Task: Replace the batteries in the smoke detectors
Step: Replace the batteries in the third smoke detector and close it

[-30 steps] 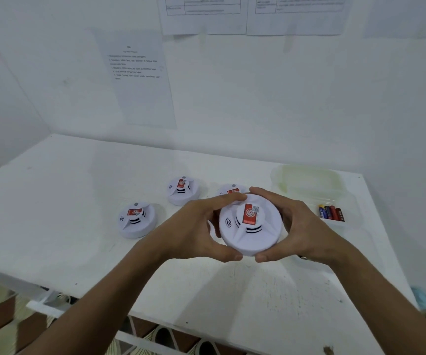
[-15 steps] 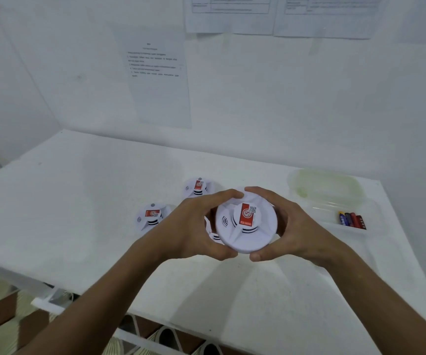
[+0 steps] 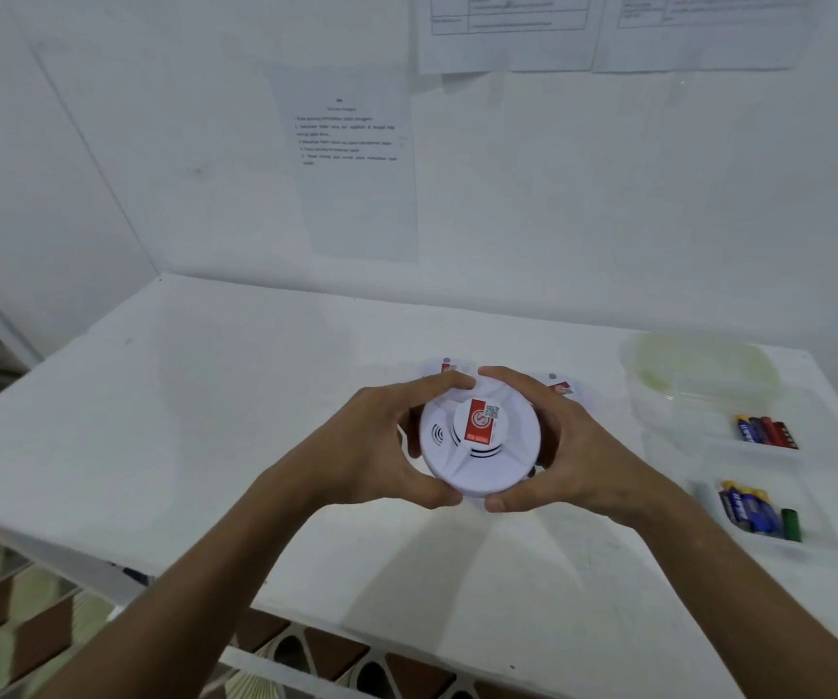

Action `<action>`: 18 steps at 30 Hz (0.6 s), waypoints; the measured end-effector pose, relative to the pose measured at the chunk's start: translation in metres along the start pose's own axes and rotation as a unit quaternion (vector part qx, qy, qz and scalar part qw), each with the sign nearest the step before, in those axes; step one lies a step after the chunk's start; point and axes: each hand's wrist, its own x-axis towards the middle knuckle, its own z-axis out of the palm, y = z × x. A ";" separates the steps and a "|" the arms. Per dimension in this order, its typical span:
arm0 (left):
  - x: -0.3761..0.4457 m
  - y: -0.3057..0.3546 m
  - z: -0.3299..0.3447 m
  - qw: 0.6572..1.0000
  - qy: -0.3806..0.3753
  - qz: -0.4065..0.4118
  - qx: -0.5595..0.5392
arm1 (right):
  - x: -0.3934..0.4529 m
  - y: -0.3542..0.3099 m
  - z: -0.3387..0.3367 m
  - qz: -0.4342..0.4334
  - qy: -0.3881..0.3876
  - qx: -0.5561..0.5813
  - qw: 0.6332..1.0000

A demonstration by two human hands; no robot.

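A round white smoke detector (image 3: 480, 449) with a red label is held above the white table (image 3: 205, 421), face toward me. My left hand (image 3: 371, 446) grips its left rim, fingers curled over the top and thumb underneath. My right hand (image 3: 566, 449) grips the right rim the same way. Two more detectors lie on the table behind: one (image 3: 441, 366) peeks over my left fingers, another (image 3: 566, 388) shows past my right hand. Loose batteries (image 3: 765, 431) lie in one clear tray compartment, more batteries (image 3: 755, 512) in a nearer one.
A clear plastic lid (image 3: 699, 368) lies at the back right, next to the battery tray (image 3: 679, 436). Printed sheets (image 3: 356, 164) are taped to the white wall behind. The table's front edge runs below my forearms, with patterned floor under it.
The view has swung left and down, so the battery tray now shows both compartments. The held detector has been raised slightly and hides more of the detectors behind. Both hands keep their grip.
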 end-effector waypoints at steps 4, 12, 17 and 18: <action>-0.008 -0.008 -0.014 1.000 -0.005 -0.002 -0.023 | 0.009 -0.004 0.015 0.000 0.004 -0.016 1.000; -0.017 -0.015 -0.020 0.998 -0.014 -0.017 -0.056 | 0.015 -0.010 0.024 0.005 0.020 -0.032 0.999; -0.018 -0.014 -0.022 0.997 -0.001 -0.019 -0.073 | 0.016 -0.011 0.024 0.009 0.020 -0.036 0.999; -0.018 -0.013 -0.022 0.997 -0.002 -0.017 -0.076 | 0.016 -0.011 0.024 0.009 0.019 -0.035 0.999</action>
